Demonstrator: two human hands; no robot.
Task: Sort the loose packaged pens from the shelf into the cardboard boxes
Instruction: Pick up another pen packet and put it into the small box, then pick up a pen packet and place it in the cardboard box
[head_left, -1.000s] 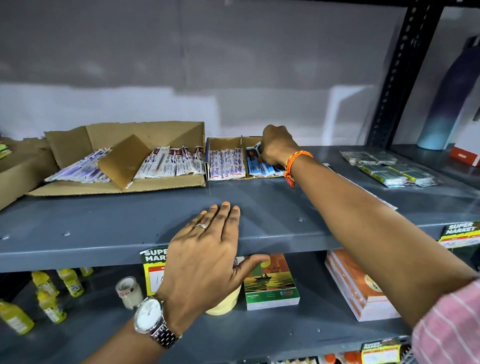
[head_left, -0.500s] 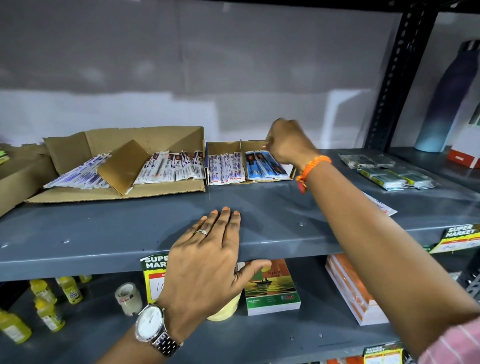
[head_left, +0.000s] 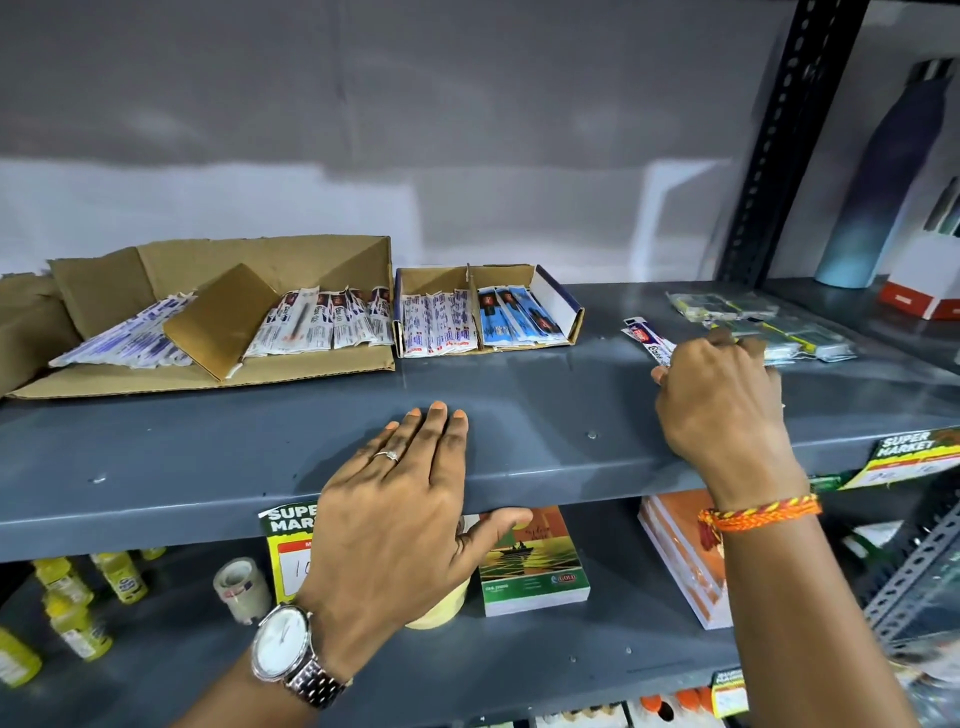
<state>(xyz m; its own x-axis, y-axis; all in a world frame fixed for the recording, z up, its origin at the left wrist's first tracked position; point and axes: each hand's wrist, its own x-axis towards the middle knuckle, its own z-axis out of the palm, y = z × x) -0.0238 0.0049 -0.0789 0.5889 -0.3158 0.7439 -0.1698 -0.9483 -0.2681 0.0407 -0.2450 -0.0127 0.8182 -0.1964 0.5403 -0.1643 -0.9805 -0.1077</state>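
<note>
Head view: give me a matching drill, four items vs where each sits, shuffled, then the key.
Items:
1. left hand
2. right hand
3. blue-packaged pens
4. tape roll

Places:
A. lower shelf, beside the yellow bottles
B. flat on the shelf's front edge
C. right compartment of the small cardboard box
D. on a loose packaged pen at the shelf's right

Pairs: 1-B, 2-D, 3-C, 4-A

The left hand (head_left: 400, 525), at lower centre of the frame, wears a thin silver ring (head_left: 387, 455) with a small stone on one finger. A wristwatch (head_left: 283, 644) with a round white dial and a metal link band circles its wrist. The right hand (head_left: 724, 410), at right, has a braided orange, yellow and red thread bracelet (head_left: 761, 514) around the wrist, with a small tassel.
</note>
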